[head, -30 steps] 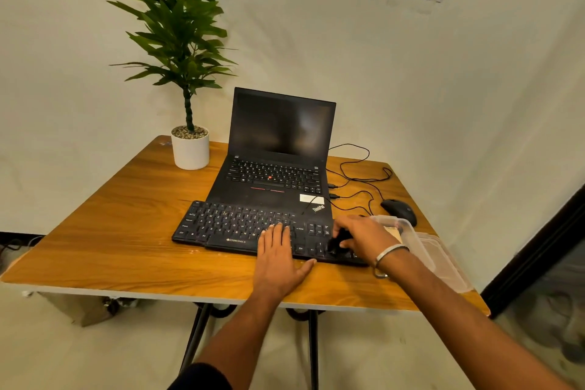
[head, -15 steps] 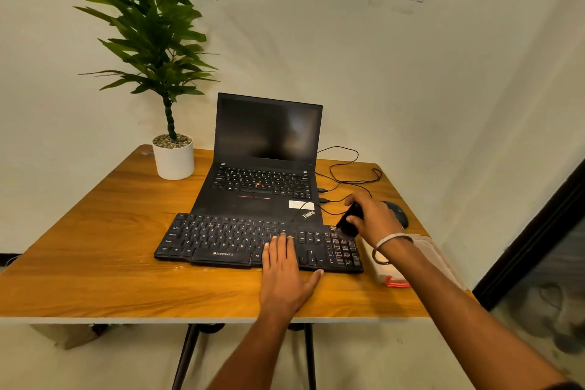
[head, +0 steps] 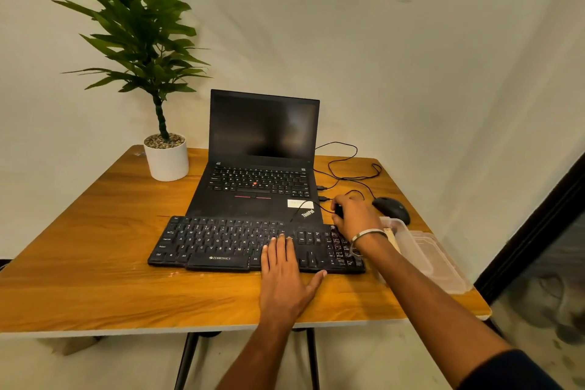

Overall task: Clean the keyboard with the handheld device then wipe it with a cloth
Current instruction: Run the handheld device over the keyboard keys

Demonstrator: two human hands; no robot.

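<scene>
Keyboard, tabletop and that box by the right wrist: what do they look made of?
Keyboard: black matte plastic, judging by its dull moulded keys. Tabletop: wood-grain surface with a pale edge band, likely laminate over board rather than solid wood. Box: translucent plastic, since the table shows through its walls.

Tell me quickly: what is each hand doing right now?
Left hand: open, flat on the keyboard.
Right hand: gripping the black device.

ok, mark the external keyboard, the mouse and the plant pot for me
external keyboard (head: 221, 241), head view, on the letter keys.
mouse (head: 392, 209), head view, on its top shell.
plant pot (head: 167, 161), head view, on its white wall.
</scene>
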